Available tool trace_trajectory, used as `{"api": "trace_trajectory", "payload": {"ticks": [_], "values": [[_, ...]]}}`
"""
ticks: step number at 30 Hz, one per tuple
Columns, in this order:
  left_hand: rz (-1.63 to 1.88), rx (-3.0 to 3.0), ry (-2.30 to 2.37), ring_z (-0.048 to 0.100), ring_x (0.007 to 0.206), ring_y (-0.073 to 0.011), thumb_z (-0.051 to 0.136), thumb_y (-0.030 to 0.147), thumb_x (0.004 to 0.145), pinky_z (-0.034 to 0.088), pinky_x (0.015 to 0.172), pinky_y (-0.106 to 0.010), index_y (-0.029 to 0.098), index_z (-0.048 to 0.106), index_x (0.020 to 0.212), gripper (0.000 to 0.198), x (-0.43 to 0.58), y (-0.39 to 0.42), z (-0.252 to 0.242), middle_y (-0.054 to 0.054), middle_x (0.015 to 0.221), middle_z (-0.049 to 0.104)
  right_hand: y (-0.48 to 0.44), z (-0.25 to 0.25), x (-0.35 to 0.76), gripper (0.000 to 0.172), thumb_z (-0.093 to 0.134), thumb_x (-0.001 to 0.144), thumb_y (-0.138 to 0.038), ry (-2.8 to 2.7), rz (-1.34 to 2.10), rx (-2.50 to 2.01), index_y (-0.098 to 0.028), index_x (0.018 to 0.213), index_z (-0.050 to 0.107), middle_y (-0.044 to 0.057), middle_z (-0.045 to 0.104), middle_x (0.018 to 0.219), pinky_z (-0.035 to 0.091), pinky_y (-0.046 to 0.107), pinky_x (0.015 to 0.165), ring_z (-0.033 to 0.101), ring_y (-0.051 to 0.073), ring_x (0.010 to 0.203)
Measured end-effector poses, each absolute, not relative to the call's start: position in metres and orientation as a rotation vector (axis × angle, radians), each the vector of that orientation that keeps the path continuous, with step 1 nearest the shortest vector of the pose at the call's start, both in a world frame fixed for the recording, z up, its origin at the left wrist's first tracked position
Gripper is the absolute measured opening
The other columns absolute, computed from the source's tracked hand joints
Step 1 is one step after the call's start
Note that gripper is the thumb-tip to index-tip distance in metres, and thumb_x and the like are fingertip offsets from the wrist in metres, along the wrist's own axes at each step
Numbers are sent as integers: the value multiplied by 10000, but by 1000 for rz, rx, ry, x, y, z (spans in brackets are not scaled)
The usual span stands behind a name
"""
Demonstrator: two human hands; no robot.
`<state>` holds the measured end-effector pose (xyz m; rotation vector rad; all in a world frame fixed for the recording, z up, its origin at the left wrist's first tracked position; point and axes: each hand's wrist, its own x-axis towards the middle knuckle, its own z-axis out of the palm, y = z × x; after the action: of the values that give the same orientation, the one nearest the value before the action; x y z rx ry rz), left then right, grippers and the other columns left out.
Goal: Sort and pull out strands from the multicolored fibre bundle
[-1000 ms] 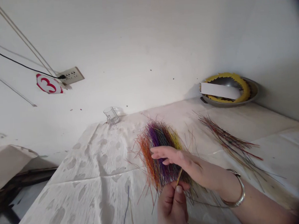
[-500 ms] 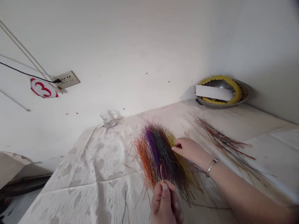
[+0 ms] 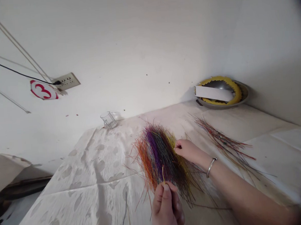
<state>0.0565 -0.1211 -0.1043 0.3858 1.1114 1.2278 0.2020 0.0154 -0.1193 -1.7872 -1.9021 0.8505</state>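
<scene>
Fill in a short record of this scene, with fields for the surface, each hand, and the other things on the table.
Surface: table under a pale patterned cloth, against a white wall
Left: left hand pinches one thin yellow strand, held upright
Right: right hand, bracelet on the wrist, touches the yellow edge of the fanned coloured strands; grip unclear
Other things: second strand bundle, metal dish holding a yellow ring, glass cup, wall socket

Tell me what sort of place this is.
Probably a small craft work station: a pile of dyed strands lies on a cloth-covered table, the left hand pinches one strand, and a numbered sign sits by a wall socket.
</scene>
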Motion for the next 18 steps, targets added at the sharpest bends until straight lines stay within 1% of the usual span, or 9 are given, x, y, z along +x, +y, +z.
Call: {"api": "trace_trajectory", "payload": {"ticks": [3, 6, 7, 9, 11, 13, 15, 17, 18], "values": [[1168, 401, 1070, 169, 329, -4, 806, 623, 444, 108, 319, -142, 180, 547, 636, 548, 53, -121, -99, 98, 411, 407, 15, -107, 208, 224, 568, 928, -305, -1768, 842, -1740, -145, 1079, 610, 58, 643, 1052, 543, 367, 744, 641, 185, 860], [1151, 416, 1012, 189, 327, -6, 794, 599, 509, 114, 320, -145, 180, 555, 653, 503, 51, -121, -99, 92, 422, 424, 12, -96, 214, 194, 558, 932, -315, -1597, 819, -1678, -135, 971, 620, 26, 648, 903, 532, 309, 656, 626, 142, 726], [1158, 416, 1007, 182, 325, -4, 785, 594, 533, 109, 322, -145, 180, 556, 657, 489, 51, -122, -100, 92, 423, 422, 12, -93, 216, 188, 550, 934, -310, -1539, 814, -1650, -134, 917, 615, 4, 634, 815, 514, 281, 606, 605, 124, 652], [1178, 416, 1018, 160, 322, 2, 768, 586, 567, 94, 326, -147, 180, 552, 660, 469, 52, -122, -102, 95, 421, 412, 11, -89, 219, 181, 523, 925, -274, -1432, 802, -1581, -151, 803, 578, -43, 560, 635, 451, 236, 509, 536, 103, 520], [1187, 418, 1041, 143, 325, 3, 752, 580, 591, 87, 331, -148, 182, 546, 660, 454, 53, -122, -102, 97, 424, 400, 11, -86, 221, 163, 513, 872, -237, -1348, 791, -1500, -182, 719, 520, -69, 484, 536, 400, 227, 465, 487, 104, 459], [1186, 419, 1060, 134, 332, 0, 739, 576, 607, 88, 336, -149, 184, 543, 662, 442, 54, -123, -101, 96, 428, 388, 10, -82, 221, 120, 523, 811, -239, -1288, 784, -1418, -202, 704, 486, -68, 479, 536, 402, 237, 475, 487, 111, 459], [1196, 422, 1068, 131, 343, -4, 735, 570, 616, 91, 340, -146, 182, 544, 665, 435, 54, -123, -100, 94, 431, 382, 9, -76, 222, 69, 533, 785, -265, -1246, 791, -1342, -202, 785, 504, -55, 513, 607, 430, 248, 508, 504, 114, 482], [1219, 428, 1058, 123, 351, -6, 736, 559, 624, 95, 342, -144, 181, 548, 668, 425, 54, -123, -99, 92, 433, 382, 4, -68, 222, 142, 528, 789, -287, -1224, 809, -1280, -194, 897, 522, -41, 533, 674, 449, 257, 535, 514, 115, 508], [1236, 432, 1049, 118, 354, -6, 735, 552, 631, 96, 342, -143, 180, 549, 669, 418, 53, -123, -99, 91, 436, 384, 0, -63, 222, 164, 529, 794, -293, -1226, 822, -1258, -191, 923, 531, -37, 535, 683, 448, 258, 542, 512, 116, 517]]}}
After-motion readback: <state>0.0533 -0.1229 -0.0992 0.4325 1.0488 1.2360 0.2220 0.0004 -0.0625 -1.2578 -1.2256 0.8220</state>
